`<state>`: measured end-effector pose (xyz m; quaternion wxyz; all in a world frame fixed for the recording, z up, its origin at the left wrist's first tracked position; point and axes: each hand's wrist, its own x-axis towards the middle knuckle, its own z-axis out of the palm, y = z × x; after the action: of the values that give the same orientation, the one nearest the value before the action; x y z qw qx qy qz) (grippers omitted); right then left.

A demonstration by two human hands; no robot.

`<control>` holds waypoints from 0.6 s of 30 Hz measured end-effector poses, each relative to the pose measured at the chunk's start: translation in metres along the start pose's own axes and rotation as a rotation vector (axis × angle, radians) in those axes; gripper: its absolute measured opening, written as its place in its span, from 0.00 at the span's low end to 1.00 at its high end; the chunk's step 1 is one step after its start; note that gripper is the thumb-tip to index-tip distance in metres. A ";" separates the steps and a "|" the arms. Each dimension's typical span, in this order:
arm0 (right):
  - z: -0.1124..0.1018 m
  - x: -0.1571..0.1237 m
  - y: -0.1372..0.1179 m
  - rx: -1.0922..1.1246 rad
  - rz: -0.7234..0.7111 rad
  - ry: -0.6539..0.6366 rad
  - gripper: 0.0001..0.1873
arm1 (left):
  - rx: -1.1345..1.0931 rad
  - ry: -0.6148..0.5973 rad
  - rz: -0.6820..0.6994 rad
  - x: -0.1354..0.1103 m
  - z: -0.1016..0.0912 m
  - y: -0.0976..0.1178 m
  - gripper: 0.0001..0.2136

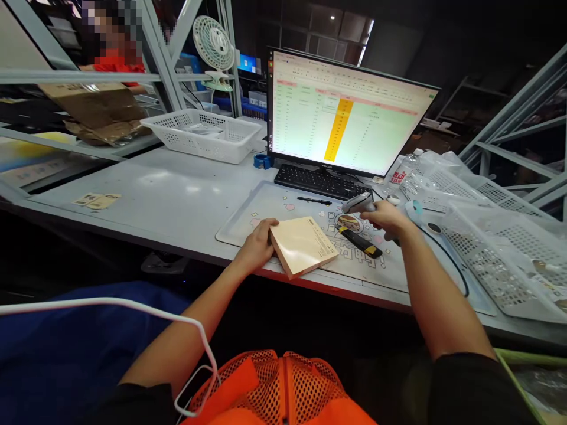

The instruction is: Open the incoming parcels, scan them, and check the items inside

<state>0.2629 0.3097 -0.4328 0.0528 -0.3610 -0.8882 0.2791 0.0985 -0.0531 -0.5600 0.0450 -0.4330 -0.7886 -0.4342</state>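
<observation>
My left hand (258,245) grips the left side of a flat cream-coloured box (303,245) with small dark print on its right part. The box is tilted at the front edge of a patterned desk mat (248,203). Over the mat's right part, my right hand (387,219) is wrapped round the handle of a grey barcode scanner (358,202), whose head points left. A black and yellow utility knife (359,242) lies between the box and the right hand. Behind it rests a black pen (314,200).
A monitor (305,118) showing a spreadsheet stands behind a black keyboard (319,180). One white basket (199,139) is at the back left, more baskets (496,254) with plastic bags at the right. A bottle (405,168), tape rolls and a cable (454,254) lie nearby. Labels (98,200) are at left.
</observation>
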 end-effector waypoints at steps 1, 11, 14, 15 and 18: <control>-0.008 -0.006 -0.008 0.076 -0.057 -0.122 0.12 | -0.023 -0.001 -0.026 0.000 0.000 0.000 0.23; 0.004 -0.027 -0.057 0.099 -0.245 -0.287 0.10 | -0.221 0.017 -0.116 0.001 -0.005 0.003 0.23; 0.014 -0.015 -0.035 0.041 -0.238 -0.129 0.12 | -0.308 0.059 -0.089 -0.001 -0.008 0.005 0.21; 0.018 -0.011 -0.026 -0.035 -0.221 -0.064 0.12 | -0.348 0.081 -0.062 -0.002 -0.009 0.006 0.21; 0.028 -0.004 -0.001 -0.271 -0.119 0.108 0.11 | -0.531 0.223 0.001 -0.005 -0.011 0.002 0.21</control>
<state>0.2575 0.2936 -0.4555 0.0677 -0.3261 -0.9335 0.1330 0.0997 -0.0633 -0.5543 0.0167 -0.3794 -0.6374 -0.6704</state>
